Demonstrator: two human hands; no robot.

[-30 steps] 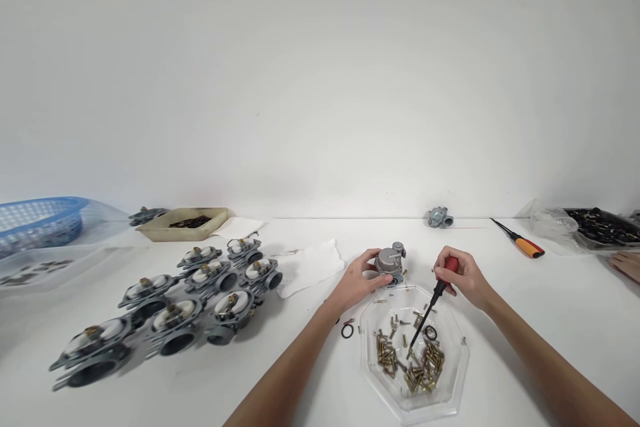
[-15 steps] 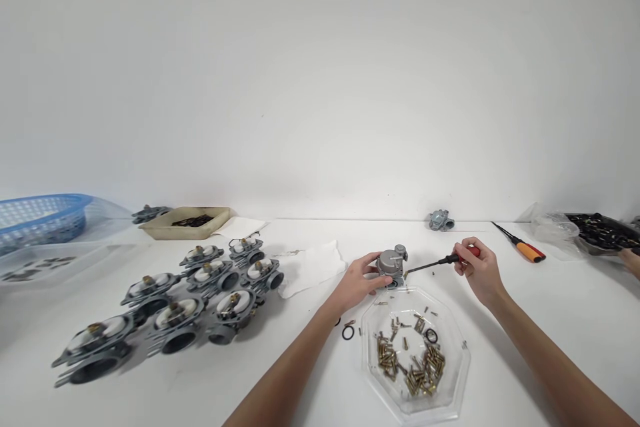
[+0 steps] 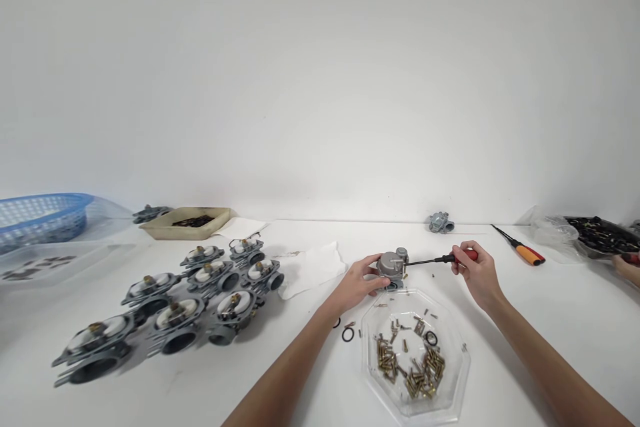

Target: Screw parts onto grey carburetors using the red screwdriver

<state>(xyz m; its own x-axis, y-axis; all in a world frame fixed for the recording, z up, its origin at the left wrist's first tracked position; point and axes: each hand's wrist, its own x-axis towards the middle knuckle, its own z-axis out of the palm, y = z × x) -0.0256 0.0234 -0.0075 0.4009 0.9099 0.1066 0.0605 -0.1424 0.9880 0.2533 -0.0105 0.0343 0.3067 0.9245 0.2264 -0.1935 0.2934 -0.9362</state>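
Observation:
My left hand (image 3: 361,280) is closed around a grey metal carburetor (image 3: 391,265), keeping it on the white table just behind the clear tray. Between the fingers of my right hand (image 3: 477,273) is the red handle of a screwdriver (image 3: 440,259). Its dark shaft points left, and the tip meets the right side of the carburetor; whether it sits in a screw is too small to tell. A clear octagonal tray (image 3: 367,373) in front holds many brass screws (image 3: 425,373) and a black O-ring (image 3: 431,338).
Several opened carburetors (image 3: 175,323) stand on the left. Behind them are a beige tray (image 3: 223,219) and a blue basket (image 3: 75,213). A white cloth (image 3: 315,267) lies mid-table. Pliers with orange handles (image 3: 529,254) and another person's hand (image 3: 627,268) are at right.
The screwdriver's tip has risen slightly along the carburetor's right side, and its shaft is now nearly level. My left hand stays put. The other person's hand at right has shifted slightly.

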